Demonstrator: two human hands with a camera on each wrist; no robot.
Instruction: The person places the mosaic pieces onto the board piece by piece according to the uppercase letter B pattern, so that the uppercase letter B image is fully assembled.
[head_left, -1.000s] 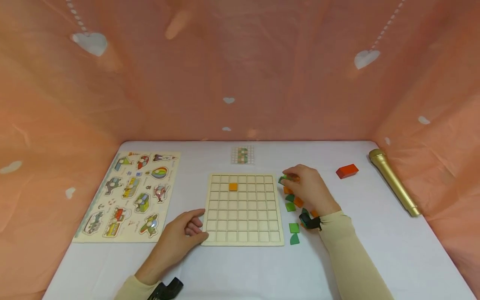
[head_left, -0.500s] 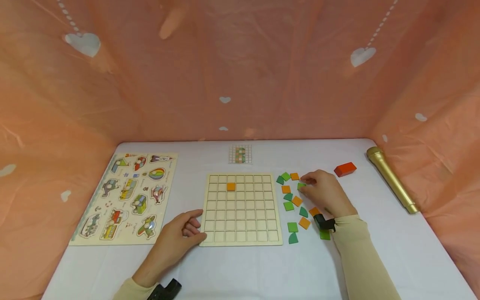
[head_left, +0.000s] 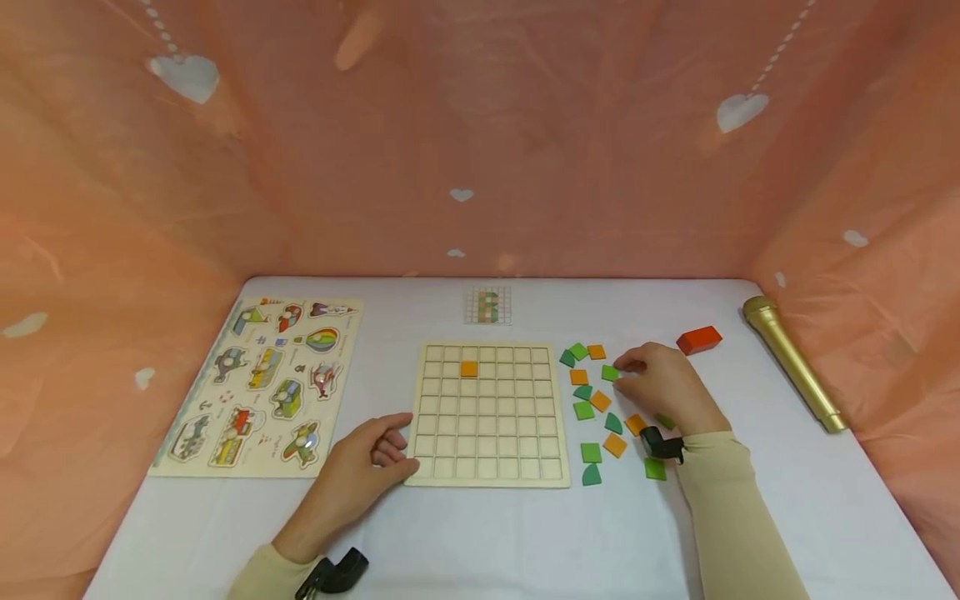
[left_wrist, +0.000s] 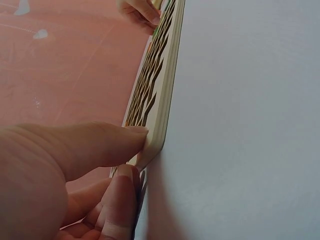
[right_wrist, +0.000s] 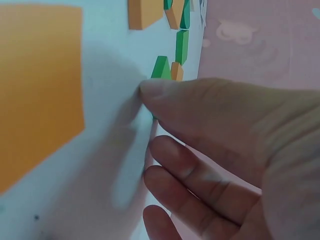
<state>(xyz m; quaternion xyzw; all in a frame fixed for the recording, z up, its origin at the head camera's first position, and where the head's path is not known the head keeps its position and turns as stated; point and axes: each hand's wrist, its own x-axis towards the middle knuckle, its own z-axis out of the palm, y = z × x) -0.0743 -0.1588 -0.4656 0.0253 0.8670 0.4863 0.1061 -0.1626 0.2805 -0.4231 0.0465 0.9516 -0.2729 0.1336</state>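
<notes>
At the lower left of a pale wooden grid board, my left hand rests its thumb and index finger on the edge, their tips apart. The left wrist view shows the left thumb on the board's corner, with the other fingers beside it. One orange square tile lies in a cell of the board's second row. My right hand is just right of a green square tile lying on the table. A gap separates its thumb from its fingers in the right wrist view; whether they touch the tile is unclear.
Orange and green tiles, some quarter-round like this dark green piece, lie scattered right of the board. A small pattern card lies behind it. Left stands a picture puzzle board; right, a red block and gold microphone.
My right hand has moved right, from over the upper tiles to beside the green square tile, uncovering several tiles. The left hand stays at the board; the head view has shifted slightly.
</notes>
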